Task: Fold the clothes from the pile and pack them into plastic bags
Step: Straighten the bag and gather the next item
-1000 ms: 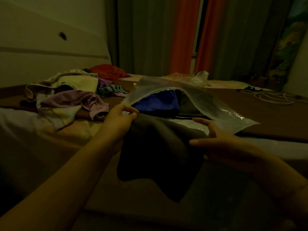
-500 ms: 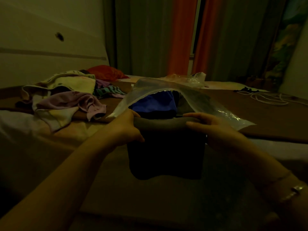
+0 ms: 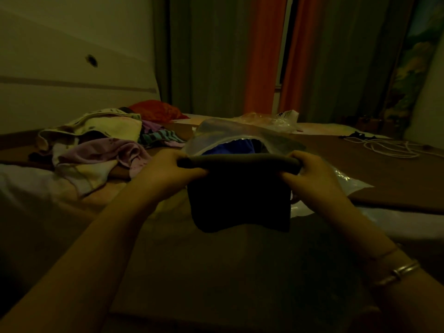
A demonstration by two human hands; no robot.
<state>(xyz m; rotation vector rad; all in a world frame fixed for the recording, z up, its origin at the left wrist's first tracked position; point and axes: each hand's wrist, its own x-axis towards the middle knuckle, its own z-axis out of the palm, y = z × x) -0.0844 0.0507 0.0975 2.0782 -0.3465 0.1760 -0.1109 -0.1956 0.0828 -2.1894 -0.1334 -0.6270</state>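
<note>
dark folded garment | folded edge up, long axis left-right | left hand, right hand fingers clamped on ends | plastic bag mouth faces garment

No legible text, label, brand, number or sign. A crumpled plastic bag at 12 o'clock, beyond the open bag, carries a small dark print on a white patch, too dim and blurred to read.

bag contents mostly hidden

Head view, forward-down (close) over bed
</note>
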